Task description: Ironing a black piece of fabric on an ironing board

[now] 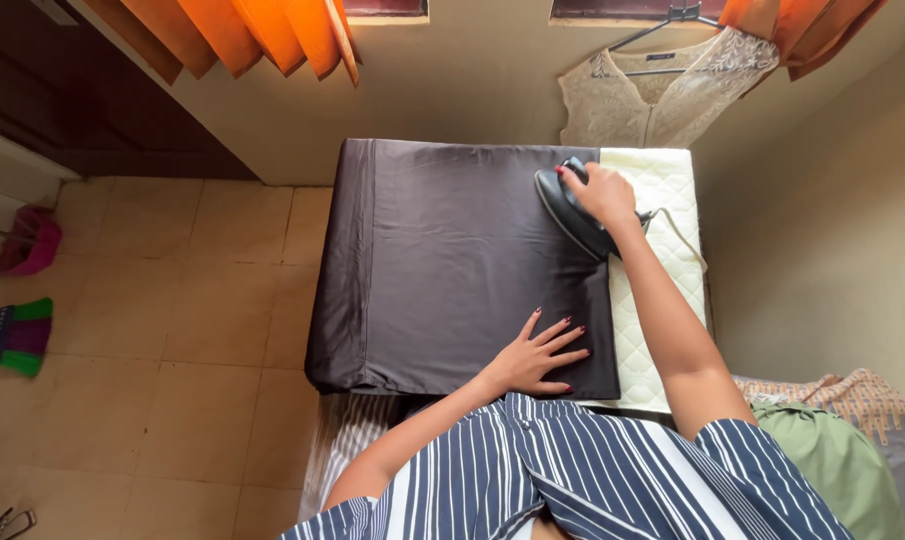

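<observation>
Nearest is the person's navy shirt with white stripes (592, 480), soft and creased. To its right lies a heap of folded clothes (832, 430), one piece plain green, another with a woven orange pattern. From the shirt the left hand (539, 357) reaches out and lies flat, fingers spread wide, palm down on the near edge of the smooth dark brown-grey cloth (452, 260). It holds nothing and only presses the fabric. The cloth is spread over the bench (662, 330), whose quilted cream padding shows as a strip along the right side, and it hangs down in a fold at the left. Farther off, at the cloth's far right corner, the right hand (602, 192) is wrapped round the handle of a dark, pointed, glossy electric iron (570, 212), which sits where cloth meets padding. Beyond, a lacy cream blouse on a black hanger (662, 85) hangs against the wall, with pleated orange curtains (262, 35) to the left. Pale square floor tiles (172, 330) lie left.
</observation>
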